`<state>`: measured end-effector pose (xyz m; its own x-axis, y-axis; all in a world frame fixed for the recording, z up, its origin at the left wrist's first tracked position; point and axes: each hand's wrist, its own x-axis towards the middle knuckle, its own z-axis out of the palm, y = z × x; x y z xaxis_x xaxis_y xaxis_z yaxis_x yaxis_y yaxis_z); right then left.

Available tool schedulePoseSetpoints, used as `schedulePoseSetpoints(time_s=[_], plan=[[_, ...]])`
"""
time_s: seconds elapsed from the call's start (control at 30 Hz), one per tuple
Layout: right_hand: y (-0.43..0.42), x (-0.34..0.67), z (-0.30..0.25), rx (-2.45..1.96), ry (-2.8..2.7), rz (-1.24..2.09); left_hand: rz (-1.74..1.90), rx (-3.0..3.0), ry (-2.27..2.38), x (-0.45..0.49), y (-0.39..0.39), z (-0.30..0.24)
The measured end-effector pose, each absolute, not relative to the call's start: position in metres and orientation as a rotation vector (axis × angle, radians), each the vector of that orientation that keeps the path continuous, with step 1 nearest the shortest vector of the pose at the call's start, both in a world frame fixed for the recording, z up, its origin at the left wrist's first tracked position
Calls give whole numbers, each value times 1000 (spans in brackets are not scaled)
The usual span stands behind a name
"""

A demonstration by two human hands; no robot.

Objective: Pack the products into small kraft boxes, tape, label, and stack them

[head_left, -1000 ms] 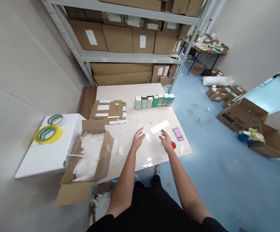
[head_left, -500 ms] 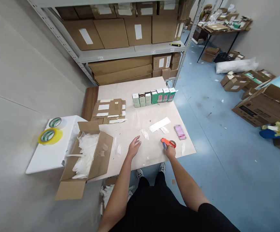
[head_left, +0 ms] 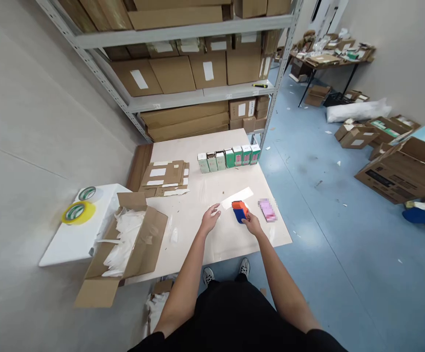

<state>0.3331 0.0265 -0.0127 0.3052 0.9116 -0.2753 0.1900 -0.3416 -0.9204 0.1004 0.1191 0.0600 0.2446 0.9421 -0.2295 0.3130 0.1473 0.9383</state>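
Note:
My right hand (head_left: 252, 224) grips an orange and blue tape dispenser (head_left: 239, 211) just above the pale table (head_left: 198, 234). My left hand (head_left: 210, 218) rests close beside it with the fingers curled on a small clear packet (head_left: 216, 212). A white paper strip (head_left: 239, 198) lies just beyond both hands. A pink item (head_left: 267, 209) lies to the right of the dispenser. Further back a row of small green and white boxes (head_left: 229, 157) stands on the table.
Flattened cardboard pieces (head_left: 165, 175) lie at the table's back left. An open carton of white bags (head_left: 130, 242) sits at the left edge, beside a white side surface with two tape rolls (head_left: 77, 211). Shelving with cartons (head_left: 190, 73) stands behind. Boxes litter the blue floor at right.
My right hand took hold of the tape dispenser near the table's front edge and brought it up and left toward the paper strip. My left hand shifted slightly toward it.

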Motion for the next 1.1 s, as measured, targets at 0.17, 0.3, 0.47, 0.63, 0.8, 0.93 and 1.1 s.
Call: schedulePoseSetpoints(time_s=[0.17,0.3,0.47,0.63,0.8,0.93,1.1], plan=[[36,337,59,-1350,-1180,1076,839,1518,1141,127,151,114],[40,347,107,-1296,-1310,1027,821,1655,973,133,169,163],[40,353,134,-1292,-1443,973,733,1826,927,132,162,209],[37,338,129,-1301,-1381,968,800,1841,1106,135,145,225],[35,324,113,-1237,-1345,1062,697,1975,1355,132,134,225],[37,315,107,-1216,-1378,1089,643,2071,1454,126,124,223],[33,299,95,-1290,-1356,1086,806,2154,1510,99,132,235]])
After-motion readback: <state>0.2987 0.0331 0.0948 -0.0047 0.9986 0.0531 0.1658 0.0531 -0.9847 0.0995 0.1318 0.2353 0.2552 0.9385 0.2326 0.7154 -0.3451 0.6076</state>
